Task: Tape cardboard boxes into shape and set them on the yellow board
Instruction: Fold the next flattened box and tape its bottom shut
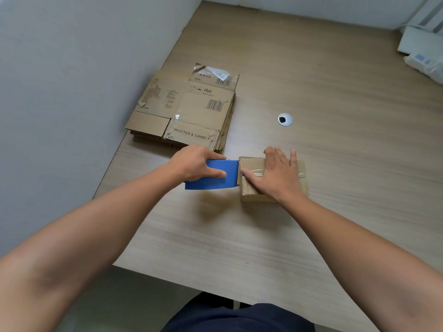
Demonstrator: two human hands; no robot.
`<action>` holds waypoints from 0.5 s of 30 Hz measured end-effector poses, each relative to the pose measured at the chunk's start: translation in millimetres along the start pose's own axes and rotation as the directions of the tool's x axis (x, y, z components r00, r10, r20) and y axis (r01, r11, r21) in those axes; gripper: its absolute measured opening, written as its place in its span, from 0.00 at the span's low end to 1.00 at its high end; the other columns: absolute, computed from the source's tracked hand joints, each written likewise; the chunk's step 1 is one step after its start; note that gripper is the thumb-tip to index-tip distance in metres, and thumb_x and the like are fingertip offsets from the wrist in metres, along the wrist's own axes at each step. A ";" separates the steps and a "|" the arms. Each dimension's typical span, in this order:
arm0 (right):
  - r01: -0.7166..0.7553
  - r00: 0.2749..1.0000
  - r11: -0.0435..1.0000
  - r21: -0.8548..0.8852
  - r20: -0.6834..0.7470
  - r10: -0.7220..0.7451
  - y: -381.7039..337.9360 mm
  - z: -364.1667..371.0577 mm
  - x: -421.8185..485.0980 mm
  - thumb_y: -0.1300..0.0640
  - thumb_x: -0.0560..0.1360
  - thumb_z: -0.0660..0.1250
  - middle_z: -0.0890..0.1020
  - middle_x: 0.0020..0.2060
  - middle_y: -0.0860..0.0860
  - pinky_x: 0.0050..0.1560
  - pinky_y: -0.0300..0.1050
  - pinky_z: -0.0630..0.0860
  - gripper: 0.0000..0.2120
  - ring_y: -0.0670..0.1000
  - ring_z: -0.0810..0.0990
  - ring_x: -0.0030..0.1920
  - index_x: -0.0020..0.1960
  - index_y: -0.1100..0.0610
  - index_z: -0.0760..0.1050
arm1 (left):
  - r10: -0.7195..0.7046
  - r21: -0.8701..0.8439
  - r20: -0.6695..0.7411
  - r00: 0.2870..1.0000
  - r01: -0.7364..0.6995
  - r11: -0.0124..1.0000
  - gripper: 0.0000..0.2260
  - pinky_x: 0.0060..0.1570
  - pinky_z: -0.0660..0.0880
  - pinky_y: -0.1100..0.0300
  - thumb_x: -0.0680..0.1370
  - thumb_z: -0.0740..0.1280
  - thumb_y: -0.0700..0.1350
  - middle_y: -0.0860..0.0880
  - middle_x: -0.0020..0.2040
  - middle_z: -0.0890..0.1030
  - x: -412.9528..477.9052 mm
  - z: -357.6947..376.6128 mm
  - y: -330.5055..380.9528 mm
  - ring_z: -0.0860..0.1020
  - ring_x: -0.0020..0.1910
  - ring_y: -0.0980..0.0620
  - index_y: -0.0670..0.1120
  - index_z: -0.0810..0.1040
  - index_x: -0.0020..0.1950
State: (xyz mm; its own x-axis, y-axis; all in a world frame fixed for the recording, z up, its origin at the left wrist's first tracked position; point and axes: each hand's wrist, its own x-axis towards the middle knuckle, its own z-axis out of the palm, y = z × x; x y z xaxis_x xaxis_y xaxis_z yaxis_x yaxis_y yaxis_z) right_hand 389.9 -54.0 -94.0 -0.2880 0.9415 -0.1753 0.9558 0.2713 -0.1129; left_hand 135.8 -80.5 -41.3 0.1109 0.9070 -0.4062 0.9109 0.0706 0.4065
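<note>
Far left, against the wall: stack of flattened cardboard boxes (184, 109) on the worktop (335, 224). Only the top sheet is readable; the lower ones show just their edges.

Left hand (196, 162) is clamped around a blue tape dispenser (211, 182), fingers curled over the far side, thumb on the near side. The roll is hidden under the blue cover. Its toothed end is touching the left edge of the small taped box (250, 194).

Right hand (279, 174) lies flat on the box top, fingers straight, thumb pressing clear tape (302, 174) at the left edge. The hand covers most of the lid.

Box sits mid-worktop, just right of the dispenser. Round cable grommet (285, 119) is beyond it. White objects (422, 51) at far right are cut off and blurred, can't identify them.
</note>
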 end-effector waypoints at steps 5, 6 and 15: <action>0.031 0.999 0.999 0.023 -0.043 -0.030 3.6 -1.7 -2.3 0.22 0.71 0.49 0.67 0.75 0.52 0.79 0.61 0.40 0.45 0.52 0.57 0.80 0.74 0.55 0.61 | 0.061 0.092 -0.001 0.998 -0.061 0.994 0.26 0.41 0.69 0.58 0.73 0.72 0.67 0.54 0.47 0.82 -0.1 -10.0 -2.0 0.74 0.41 0.53 0.67 0.75 0.70; 0.029 0.999 0.999 0.029 -0.036 -0.028 4.0 -3.8 -0.6 0.22 0.71 0.50 0.67 0.76 0.53 0.79 0.61 0.40 0.45 0.52 0.56 0.80 0.74 0.55 0.61 | 0.056 0.138 0.030 0.998 -0.059 0.989 0.26 0.41 0.68 0.58 0.74 0.71 0.66 0.55 0.46 0.80 -2.0 -7.1 -1.6 0.74 0.42 0.53 0.66 0.74 0.71; 0.067 0.997 0.997 0.037 -0.029 -0.066 5.4 0.3 -0.2 0.22 0.70 0.49 0.64 0.77 0.52 0.79 0.62 0.38 0.46 0.51 0.52 0.81 0.74 0.56 0.60 | -0.065 -0.016 -0.123 0.990 0.063 0.998 0.26 0.54 0.78 0.52 0.71 0.73 0.68 0.50 0.54 0.84 -14.6 3.9 -30.5 0.79 0.51 0.50 0.67 0.76 0.69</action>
State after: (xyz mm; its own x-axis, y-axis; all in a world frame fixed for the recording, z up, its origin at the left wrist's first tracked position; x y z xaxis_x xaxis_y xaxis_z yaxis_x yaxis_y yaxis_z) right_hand 395.2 -52.8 -94.8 -0.3484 0.9271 -0.1386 0.9316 0.3260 -0.1609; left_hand 107.9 -97.5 -51.0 0.0021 0.9446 -0.3284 0.9097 0.1346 0.3928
